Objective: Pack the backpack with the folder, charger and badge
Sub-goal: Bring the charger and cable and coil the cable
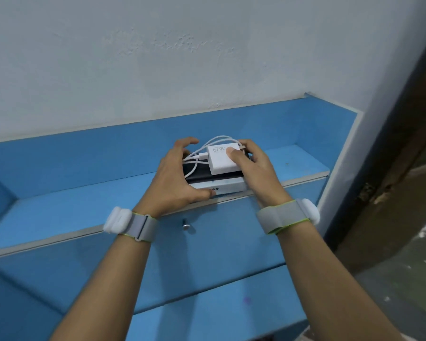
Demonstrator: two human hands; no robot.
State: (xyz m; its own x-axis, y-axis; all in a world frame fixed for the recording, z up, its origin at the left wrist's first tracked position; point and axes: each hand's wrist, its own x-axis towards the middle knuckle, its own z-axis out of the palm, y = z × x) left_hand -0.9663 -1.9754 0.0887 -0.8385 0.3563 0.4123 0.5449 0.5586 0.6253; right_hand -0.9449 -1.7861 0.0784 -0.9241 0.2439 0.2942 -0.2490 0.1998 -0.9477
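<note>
Charger (221, 161), a white brick reading "67W", is lying on a flat black item (199, 177) under the right hand (256, 168), which is pinching it, thumb on top and fingers curling behind. Its white cable (194, 158) is looping beneath the arching fingers of the left hand (175, 178), whose thumb is touching a pale slab (229, 187) lettered "EAR". I cannot tell whether that hand is gripping.

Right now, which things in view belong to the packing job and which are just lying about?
Job: white charger with its cable, gripped by the right hand; left hand at the stack's end.
Other: black flat item and light box under the charger (neither identifiable), blue shelf, drawer knob. Backpack, folder, badge not in view.
</note>
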